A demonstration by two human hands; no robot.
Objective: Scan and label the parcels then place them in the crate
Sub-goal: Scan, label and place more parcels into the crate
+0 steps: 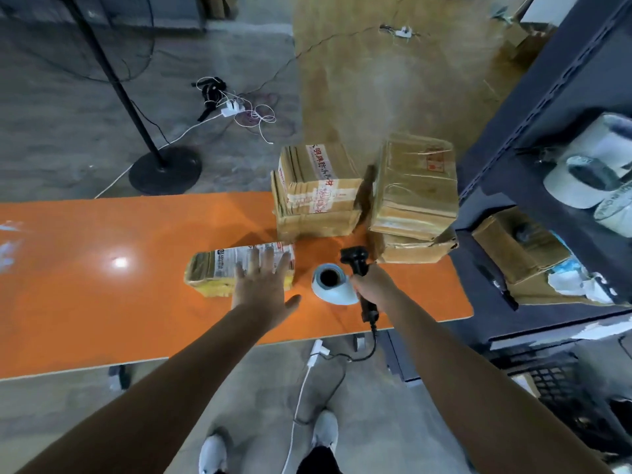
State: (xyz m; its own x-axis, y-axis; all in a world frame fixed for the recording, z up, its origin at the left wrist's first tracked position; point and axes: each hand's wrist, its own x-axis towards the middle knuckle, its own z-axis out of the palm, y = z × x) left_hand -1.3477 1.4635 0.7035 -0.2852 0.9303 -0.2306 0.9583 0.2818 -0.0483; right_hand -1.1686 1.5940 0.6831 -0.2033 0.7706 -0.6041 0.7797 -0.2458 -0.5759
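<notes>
Left hand [261, 285] flat, fingers spread over parcel [219, 271]; right hand [371, 280] gripping scanner [357, 261], arm outstretched.

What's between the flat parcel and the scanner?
The head view shows a label roll on the orange table between the flat parcel and the scanner.

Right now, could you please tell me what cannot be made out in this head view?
All head view:
Label print on the small parcel: blurred, partly covered by the left hand.
Inside of the crate: dark, cut off by the right edge.
Trigger of the scanner: hidden by the right hand.
</notes>
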